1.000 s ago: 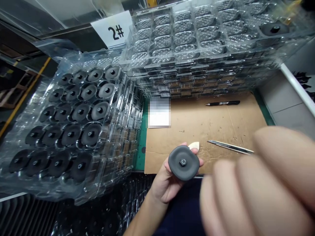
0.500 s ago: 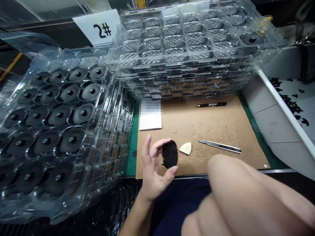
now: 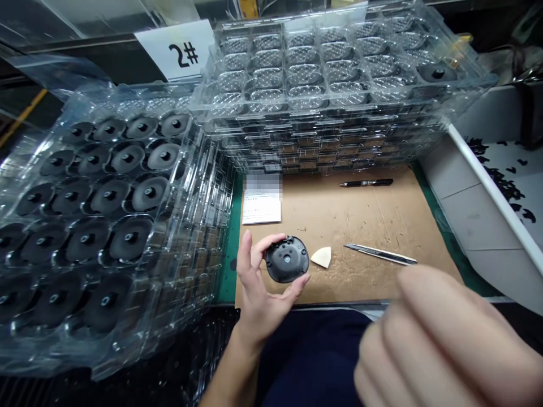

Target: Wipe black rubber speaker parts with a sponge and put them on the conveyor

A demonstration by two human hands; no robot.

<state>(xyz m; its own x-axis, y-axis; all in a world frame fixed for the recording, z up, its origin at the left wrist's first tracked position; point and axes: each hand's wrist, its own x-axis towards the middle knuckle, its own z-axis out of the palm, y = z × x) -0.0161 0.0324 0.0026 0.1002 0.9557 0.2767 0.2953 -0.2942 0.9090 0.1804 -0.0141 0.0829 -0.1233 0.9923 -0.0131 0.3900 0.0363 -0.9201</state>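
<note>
Pinching a black disc (image 3: 287,260) by its rim, thumb on the far side and fingertips on the near side, held it in the left hand (image 3: 258,282) just above the near part of the cardboard sheet (image 3: 373,215), with the ribbed face and its centre hole turned toward the camera. Saw the right hand (image 3: 445,345) only as a blurred mass close to the lens at lower right, cut off by the frame edge; could not tell whether its fingers were closed or loose, nor whether anything sat in them.

Noted a white wedge-shaped piece (image 3: 321,257) just right of the disc, and a thin metal tool (image 3: 379,254) (blade or tweezers, too slim to tell) further right. Found a black pen (image 3: 367,182) near the far edge and a paper slip (image 3: 261,209) at the far left corner, its top blurred out. Made out a left tray stack (image 3: 203,186) of clear plastic, full of similar discs, partly lost to glare and cut off at the left edge. Behind the cardboard, made out a rear tray stack (image 3: 322,130), its top pockets bare save one disc at far right.
</note>
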